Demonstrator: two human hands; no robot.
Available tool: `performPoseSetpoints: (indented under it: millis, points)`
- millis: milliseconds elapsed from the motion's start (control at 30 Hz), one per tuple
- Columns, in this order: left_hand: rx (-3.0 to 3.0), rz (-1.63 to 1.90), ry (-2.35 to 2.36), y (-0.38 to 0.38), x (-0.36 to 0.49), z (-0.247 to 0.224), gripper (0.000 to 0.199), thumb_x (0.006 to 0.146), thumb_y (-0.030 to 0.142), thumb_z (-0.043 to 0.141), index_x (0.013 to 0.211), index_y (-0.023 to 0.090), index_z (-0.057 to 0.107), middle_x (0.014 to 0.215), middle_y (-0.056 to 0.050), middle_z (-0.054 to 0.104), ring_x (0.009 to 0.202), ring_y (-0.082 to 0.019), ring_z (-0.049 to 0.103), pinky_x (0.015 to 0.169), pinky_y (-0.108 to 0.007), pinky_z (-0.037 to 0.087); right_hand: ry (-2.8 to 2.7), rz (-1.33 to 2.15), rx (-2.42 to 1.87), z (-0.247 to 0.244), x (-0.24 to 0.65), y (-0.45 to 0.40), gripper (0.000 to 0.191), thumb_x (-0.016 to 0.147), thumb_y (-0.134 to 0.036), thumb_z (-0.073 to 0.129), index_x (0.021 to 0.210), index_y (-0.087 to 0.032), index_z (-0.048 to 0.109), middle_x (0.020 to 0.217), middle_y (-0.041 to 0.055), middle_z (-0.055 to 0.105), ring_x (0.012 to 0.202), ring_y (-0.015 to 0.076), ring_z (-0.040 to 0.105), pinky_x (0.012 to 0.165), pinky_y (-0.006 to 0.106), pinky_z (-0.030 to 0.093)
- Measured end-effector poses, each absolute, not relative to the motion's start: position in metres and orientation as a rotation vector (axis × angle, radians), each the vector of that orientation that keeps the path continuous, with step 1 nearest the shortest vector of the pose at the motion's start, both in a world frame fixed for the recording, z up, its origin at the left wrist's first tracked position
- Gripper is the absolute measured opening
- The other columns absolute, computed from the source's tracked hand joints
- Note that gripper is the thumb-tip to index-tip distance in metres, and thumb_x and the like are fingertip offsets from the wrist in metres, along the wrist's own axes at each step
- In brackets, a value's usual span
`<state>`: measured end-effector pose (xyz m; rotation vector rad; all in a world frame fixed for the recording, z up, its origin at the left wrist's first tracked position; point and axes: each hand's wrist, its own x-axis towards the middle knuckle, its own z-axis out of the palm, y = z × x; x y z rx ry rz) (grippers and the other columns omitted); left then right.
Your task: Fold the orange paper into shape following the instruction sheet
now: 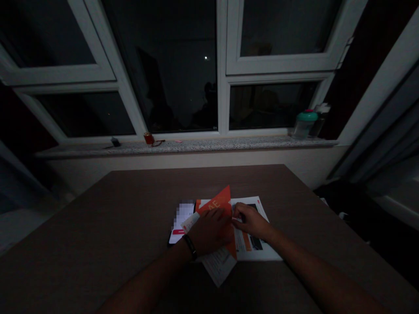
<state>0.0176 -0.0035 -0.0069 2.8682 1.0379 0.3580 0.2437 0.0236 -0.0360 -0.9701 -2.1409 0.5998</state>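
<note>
An open magazine with white printed pages [266, 250] lies on the brown table. Over its left part is a folded orange page [225, 195] with a pointed top corner, and a white printed corner [218, 272] points toward me. My left hand [211, 231], with a dark band at the wrist, lies spread flat on the folded page. My right hand [250, 220] is beside the fold near the magazine's middle, its thumb and index finger brought together at the paper's edge; what lies between them is too small to tell. A lit phone [178, 237] sits left of the magazine, partly covered by paper.
The brown table [131, 209] reaches toward a wall below a speckled windowsill [196, 146]. On the sill stand a teal-lidded bottle [304, 124], a clear bottle behind it, a small red jar [149, 138] and a small dark object [115, 141].
</note>
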Motion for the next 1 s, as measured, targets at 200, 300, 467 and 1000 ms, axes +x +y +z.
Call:
performPoseSetpoints:
  millis: [200, 300, 467, 1000]
  points:
    - [2.865, 0.304, 0.971, -0.006, 0.023, 0.006, 0.039, 0.092, 0.052, 0.059, 0.116, 0.021, 0.056, 0.116, -0.008, 0.058, 0.109, -0.028, 0.053, 0.091, -0.041, 0.043, -2.302, 0.771, -0.796, -0.032, 0.245, 0.013, 0.022, 0.074, -0.015, 0.07, 0.073, -0.021, 0.049, 0.079, -0.0018, 0.057, 0.071, 0.0138, 0.053, 0.064, 0.024, 0.038]
    - [2.856, 0.315, 0.988, -0.005, 0.025, 0.006, 0.04, 0.09, 0.052, 0.061, 0.115, 0.02, 0.056, 0.116, -0.008, 0.058, 0.109, -0.028, 0.053, 0.091, -0.041, 0.043, -2.29, 0.758, -0.831, -0.031, 0.244, 0.013, 0.024, 0.072, -0.012, 0.069, 0.07, -0.021, 0.046, 0.078, -0.0021, 0.057, 0.07, 0.0138, 0.053, 0.063, 0.024, 0.037]
    - [2.835, 0.36, 0.991, -0.003, 0.022, -0.003, 0.05, 0.085, 0.045, 0.069, 0.125, 0.021, 0.05, 0.127, -0.009, 0.055, 0.119, -0.029, 0.049, 0.101, -0.043, 0.039, -2.154, 0.601, -1.001, -0.034, 0.242, 0.024, 0.024, 0.072, -0.008, 0.063, 0.069, -0.021, 0.043, 0.074, -0.0025, 0.052, 0.07, 0.0145, 0.05, 0.065, 0.024, 0.036]
    - [2.831, 0.301, 0.852, -0.001, 0.024, 0.008, 0.032, 0.09, 0.042, 0.064, 0.114, 0.021, 0.058, 0.116, -0.007, 0.06, 0.109, -0.026, 0.054, 0.094, -0.039, 0.043, -2.26, 0.728, -0.872, -0.029, 0.245, 0.013, 0.022, 0.072, -0.011, 0.067, 0.07, -0.021, 0.047, 0.078, -0.002, 0.056, 0.069, 0.0137, 0.052, 0.063, 0.024, 0.037]
